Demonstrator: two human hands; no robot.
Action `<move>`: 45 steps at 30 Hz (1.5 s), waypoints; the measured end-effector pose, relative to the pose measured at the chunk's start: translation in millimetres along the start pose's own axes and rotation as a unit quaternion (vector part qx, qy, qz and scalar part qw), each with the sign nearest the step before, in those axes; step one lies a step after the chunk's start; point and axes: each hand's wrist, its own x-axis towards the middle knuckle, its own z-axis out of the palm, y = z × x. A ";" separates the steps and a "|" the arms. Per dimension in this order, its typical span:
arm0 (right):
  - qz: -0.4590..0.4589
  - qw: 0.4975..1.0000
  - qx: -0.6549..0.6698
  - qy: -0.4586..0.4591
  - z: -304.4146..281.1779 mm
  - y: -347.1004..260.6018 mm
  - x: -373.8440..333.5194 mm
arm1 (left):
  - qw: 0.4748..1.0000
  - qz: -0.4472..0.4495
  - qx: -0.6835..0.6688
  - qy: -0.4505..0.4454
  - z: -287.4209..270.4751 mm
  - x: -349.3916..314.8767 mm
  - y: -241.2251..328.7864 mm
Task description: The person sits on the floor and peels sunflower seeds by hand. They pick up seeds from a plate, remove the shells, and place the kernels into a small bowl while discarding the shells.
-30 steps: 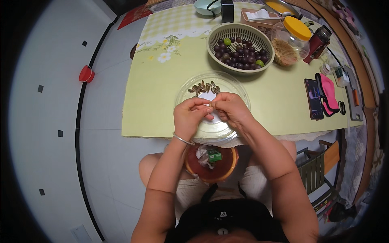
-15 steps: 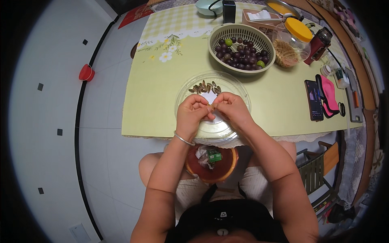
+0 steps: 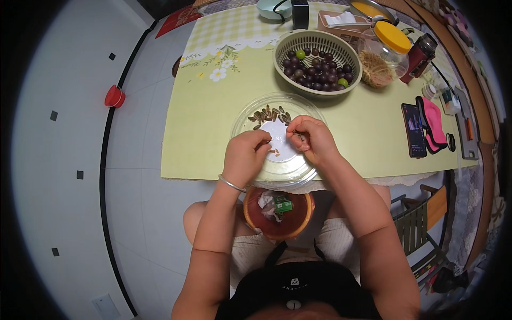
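A round clear plastic tray (image 3: pixel 242 121) lies near the table's front edge. Several striped, unshelled sunflower seeds (image 3: pixel 269 113) are gathered at its far side. A few small pale-brown kernels (image 3: pixel 276 152) lie lower down, between my hands. My left hand (image 3: pixel 247 154) is over the tray's left side, fingers curled into a pinch, its fingertips partly hidden. Over the right side, my right hand (image 3: pixel 312 140) has its thumb and fingers closed together, with a sliver of something dark at the fingertips. What either hand holds is too small to name.
Beyond the tray stands a colander (image 3: pixel 281 74) of dark grapes. To its right are a yellow-lidded jar (image 3: pixel 381 61) and a dark red flask (image 3: pixel 418 57). A phone (image 3: pixel 413 130) and a pink pouch (image 3: pixel 433 121) lie at the right. Below the table edge sits a waste bin (image 3: pixel 277 229).
My hands have moved apart from where their fingertips met over the tray. The left went left and down slightly, the right a little rightward. Pale kernels now show between them.
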 end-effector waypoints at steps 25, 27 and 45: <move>0.063 0.998 -0.012 0.008 12.7 6.4 -0.4 | 0.955 0.100 0.253 0.118 15.3 21.2 -40.7; 0.060 0.998 -0.022 0.009 11.7 6.5 -0.4 | 0.957 0.091 0.249 0.119 16.0 22.1 -38.4; -0.039 0.989 -0.126 0.064 21.1 19.5 -6.3 | 0.971 0.140 0.137 0.133 30.7 -0.8 4.7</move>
